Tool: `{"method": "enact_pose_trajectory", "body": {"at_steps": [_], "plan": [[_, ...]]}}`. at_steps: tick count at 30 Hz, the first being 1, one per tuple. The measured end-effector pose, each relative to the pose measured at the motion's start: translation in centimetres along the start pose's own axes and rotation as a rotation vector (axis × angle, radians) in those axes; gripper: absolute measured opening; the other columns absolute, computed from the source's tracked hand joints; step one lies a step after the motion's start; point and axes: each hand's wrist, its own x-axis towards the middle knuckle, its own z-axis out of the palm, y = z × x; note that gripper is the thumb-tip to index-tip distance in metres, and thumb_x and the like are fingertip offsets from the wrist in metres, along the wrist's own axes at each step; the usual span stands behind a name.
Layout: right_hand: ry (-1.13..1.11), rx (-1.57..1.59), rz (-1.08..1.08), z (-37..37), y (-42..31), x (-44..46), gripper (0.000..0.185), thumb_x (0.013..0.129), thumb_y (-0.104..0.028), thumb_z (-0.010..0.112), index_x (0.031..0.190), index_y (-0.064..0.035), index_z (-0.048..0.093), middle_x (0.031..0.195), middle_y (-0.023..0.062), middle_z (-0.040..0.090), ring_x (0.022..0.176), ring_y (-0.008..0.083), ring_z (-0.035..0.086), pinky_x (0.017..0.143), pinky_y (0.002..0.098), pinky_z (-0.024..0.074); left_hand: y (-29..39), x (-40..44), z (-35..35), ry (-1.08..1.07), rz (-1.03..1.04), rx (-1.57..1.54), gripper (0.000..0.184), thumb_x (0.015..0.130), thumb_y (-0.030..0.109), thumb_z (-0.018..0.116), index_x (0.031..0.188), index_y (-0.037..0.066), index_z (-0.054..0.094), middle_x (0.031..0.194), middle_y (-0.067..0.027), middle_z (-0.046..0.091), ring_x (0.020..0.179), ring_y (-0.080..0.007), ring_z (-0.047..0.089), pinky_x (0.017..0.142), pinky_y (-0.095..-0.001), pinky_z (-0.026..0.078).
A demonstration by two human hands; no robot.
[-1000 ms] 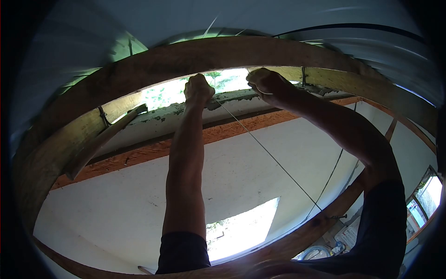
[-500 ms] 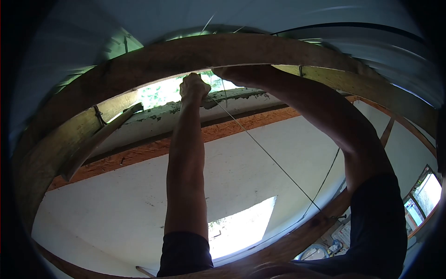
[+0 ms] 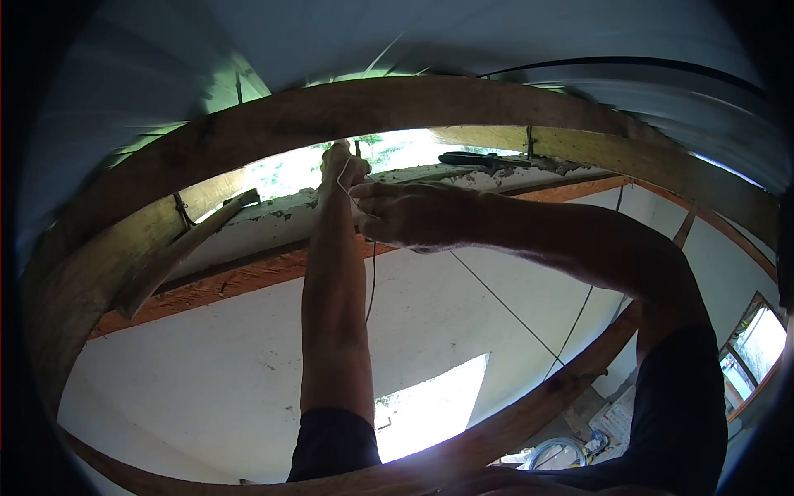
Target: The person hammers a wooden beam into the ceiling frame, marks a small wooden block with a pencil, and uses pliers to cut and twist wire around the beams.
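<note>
Raised to the underside of the curved wooden beam [image 3: 397,103], my left hand [image 3: 341,168] is closed around a thin wire. My right hand [image 3: 397,217] is just below and right of it, fingers pinched on the same wire [image 3: 374,285], whose loose end hangs down beside my left forearm. A bent stretch of wire shows between the two hands. Another taut line [image 3: 504,306] runs from behind my right forearm down to the lower beam.
A hammer [image 3: 186,248] leans on the wall top at left. A dark-handled tool [image 3: 471,159] lies on the wall top at right. Corrugated roofing [image 3: 248,37] is overhead. A lower wooden beam [image 3: 529,413] crosses below, with a coil [image 3: 556,453] beyond.
My right hand went left along the beam, then came down below my left hand with the wire. The dark-handled tool and the hanging wire end now show. My left hand stays at the beam.
</note>
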Motion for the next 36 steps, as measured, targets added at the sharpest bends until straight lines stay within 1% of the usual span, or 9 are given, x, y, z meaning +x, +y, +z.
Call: {"method": "enact_pose_trajectory", "body": {"at_steps": [3, 6, 9, 14, 21, 26, 29, 31, 36], "plan": [[0.027, 0.023, 0.031, -0.5, -0.8, -0.6, 0.008, 0.083, -0.005, 0.061, 0.081, 0.0009, 0.056, 0.106, 0.0236, 0.060, 0.117, 0.0317, 0.052, 0.096, 0.0360, 0.0503, 0.0, -3.5, -2.7, 0.206, 0.483, 0.252, 0.028, 0.076, 0.016, 0.070, 0.100, 0.004, 0.065, 0.105, -0.0168, 0.064, 0.098, -0.0304, 0.063, 0.086, -0.0383, 0.050], [0.081, 0.039, 0.031, -0.1, -1.3, -1.0, 0.009, 0.082, -0.005, 0.062, 0.078, 0.0000, 0.055, 0.099, 0.0224, 0.062, 0.113, 0.0315, 0.055, 0.095, 0.0357, 0.0506, -0.2, -6.3, -4.5, 0.017, 0.951, 0.011, 0.014, 0.086, 0.014, 0.058, 0.083, 0.002, 0.064, 0.089, -0.0163, 0.064, 0.082, -0.0304, 0.063, 0.077, -0.0381, 0.049], [-0.005, 0.117, 0.068, -0.3, -1.9, -0.8, 0.010, 0.085, -0.007, 0.060, 0.080, 0.0017, 0.056, 0.106, 0.0237, 0.061, 0.118, 0.0334, 0.051, 0.098, 0.0364, 0.0486, -1.5, -6.4, -5.1, -0.143, 0.795, 0.010, 0.034, 0.093, 0.021, 0.049, 0.069, -0.001, 0.059, 0.071, -0.0160, 0.060, 0.069, -0.0280, 0.057, 0.068, -0.0383, 0.045], [-0.008, 0.493, 0.297, -0.8, -0.9, -0.8, 0.015, 0.086, -0.010, 0.060, 0.077, 0.0024, 0.057, 0.097, 0.0226, 0.064, 0.108, 0.0330, 0.058, 0.093, 0.0381, 0.0509, -1.1, -6.6, -3.2, 0.108, 0.429, -0.054, 0.060, 0.098, 0.041, 0.034, 0.062, -0.002, 0.054, 0.055, -0.0214, 0.052, 0.052, -0.0367, 0.051, 0.060, -0.0475, 0.041], [-0.031, 0.382, 0.241, -3.2, -1.6, -6.0, 0.014, 0.084, -0.009, 0.063, 0.076, 0.0020, 0.058, 0.081, 0.0159, 0.065, 0.099, 0.0287, 0.062, 0.087, 0.0380, 0.0528, 0.5, -10.5, 0.6, 0.179, 0.432, 0.231, 0.057, 0.099, 0.037, 0.031, 0.063, 0.003, 0.058, 0.060, -0.0199, 0.059, 0.072, -0.0373, 0.061, 0.072, -0.0527, 0.040], [0.033, 0.318, 0.379, -4.9, 0.0, -12.1, 0.007, 0.085, -0.005, 0.061, 0.088, 0.0007, 0.058, 0.091, 0.0146, 0.063, 0.095, 0.0256, 0.062, 0.085, 0.0341, 0.0539, 4.9, -11.2, 0.3, -0.089, 0.485, 0.206, 0.041, 0.095, 0.038, 0.043, 0.092, 0.003, 0.063, 0.080, -0.0183, 0.064, 0.087, -0.0342, 0.061, 0.084, -0.0484, 0.040], [0.030, 0.289, 0.497, -4.6, 1.1, -14.8, 0.006, 0.087, -0.004, 0.058, 0.090, 0.0005, 0.057, 0.092, 0.0148, 0.061, 0.091, 0.0260, 0.061, 0.080, 0.0352, 0.0525, 2.7, -10.2, 0.4, 0.090, 0.825, -0.108, 0.037, 0.092, 0.034, 0.049, 0.102, 0.001, 0.062, 0.088, -0.0188, 0.064, 0.089, -0.0348, 0.061, 0.088, -0.0481, 0.040], [-0.040, 0.238, 0.578, -4.4, 2.0, -16.1, 0.006, 0.087, -0.004, 0.058, 0.091, 0.0005, 0.057, 0.091, 0.0143, 0.061, 0.089, 0.0260, 0.061, 0.078, 0.0359, 0.0514, 1.2, -9.2, -0.9, 0.144, 0.621, -0.156, 0.029, 0.088, 0.025, 0.056, 0.101, 0.000, 0.062, 0.092, -0.0198, 0.064, 0.088, -0.0356, 0.062, 0.086, -0.0446, 0.044], [-0.097, 0.462, 0.913, -4.4, 4.8, -17.4, 0.036, 0.099, -0.033, 0.039, 0.093, -0.0024, 0.057, 0.090, 0.0131, 0.065, 0.090, 0.0253, 0.062, 0.083, 0.0409, 0.0466, 0.9, -4.7, -2.1, 0.124, 0.359, 0.180, 0.025, 0.085, 0.020, 0.064, 0.094, -0.003, 0.063, 0.086, -0.0219, 0.065, 0.081, -0.0350, 0.065, 0.070, -0.0429, 0.049]]}}
